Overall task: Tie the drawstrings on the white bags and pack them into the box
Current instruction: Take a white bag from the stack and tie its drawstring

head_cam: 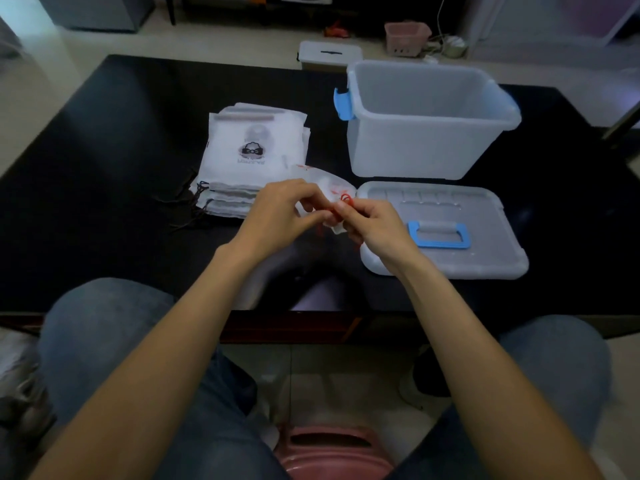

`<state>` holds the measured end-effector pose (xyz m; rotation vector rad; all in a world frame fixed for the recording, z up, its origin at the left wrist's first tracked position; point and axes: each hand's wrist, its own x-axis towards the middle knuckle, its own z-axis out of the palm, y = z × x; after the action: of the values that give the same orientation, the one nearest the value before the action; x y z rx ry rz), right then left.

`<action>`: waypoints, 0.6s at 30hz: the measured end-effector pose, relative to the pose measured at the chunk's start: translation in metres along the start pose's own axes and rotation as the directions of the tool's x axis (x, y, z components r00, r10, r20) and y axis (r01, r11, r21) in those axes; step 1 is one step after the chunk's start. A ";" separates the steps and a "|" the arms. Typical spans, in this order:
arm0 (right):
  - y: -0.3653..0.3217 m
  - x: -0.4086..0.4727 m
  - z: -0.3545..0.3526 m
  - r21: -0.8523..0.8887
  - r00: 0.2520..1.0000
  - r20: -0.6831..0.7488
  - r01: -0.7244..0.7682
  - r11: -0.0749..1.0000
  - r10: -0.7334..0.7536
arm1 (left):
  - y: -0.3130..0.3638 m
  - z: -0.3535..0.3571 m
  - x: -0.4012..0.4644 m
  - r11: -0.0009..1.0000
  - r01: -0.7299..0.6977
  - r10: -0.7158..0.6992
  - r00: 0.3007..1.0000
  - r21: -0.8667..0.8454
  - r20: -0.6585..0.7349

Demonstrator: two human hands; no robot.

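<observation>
Black and glossy, the table (104, 168) carries a stack of white bags (249, 157) beside the open box (429, 119). Above its near edge, the left hand (277, 216) and right hand (374, 230) both pinch one small white bag (325, 183) and its red drawstring (346, 199). It looks light, limp and thin, probably best gripped at the gathered neck where the cord runs.

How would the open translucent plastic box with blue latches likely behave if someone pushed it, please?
The translucent plastic box looks empty, so it is probably light. On the glossy black table it would likely slide rather than tip, given its broad base.
</observation>
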<state>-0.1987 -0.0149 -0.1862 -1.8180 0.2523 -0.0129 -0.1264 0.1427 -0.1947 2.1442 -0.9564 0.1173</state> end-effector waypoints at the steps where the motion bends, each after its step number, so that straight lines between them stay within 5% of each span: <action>1: 0.000 -0.002 -0.001 0.009 1.000 0.020 0.000 1.000 0.000 | -0.002 0.001 -0.001 1.000 0.002 -0.002 1.000 0.003 -0.005; 5: -0.003 -0.004 -0.004 0.032 0.999 0.040 -0.026 0.999 0.024 | -0.005 0.007 -0.004 1.000 -0.013 0.013 0.999 0.004 -0.033; 10: -0.002 -0.003 -0.005 0.086 0.999 0.029 -0.015 0.996 0.012 | 0.000 0.010 -0.007 0.931 0.108 -0.115 0.993 -0.348 0.002; 18: 0.004 -0.002 -0.009 0.252 0.997 0.071 0.005 0.968 -0.023 | 0.002 0.004 0.004 0.966 0.120 -0.087 0.985 -0.230 0.148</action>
<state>-0.2023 -0.0241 -0.1879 -1.5641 0.1768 0.0120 -0.1254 0.1369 -0.1949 1.9933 -0.8852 -0.1901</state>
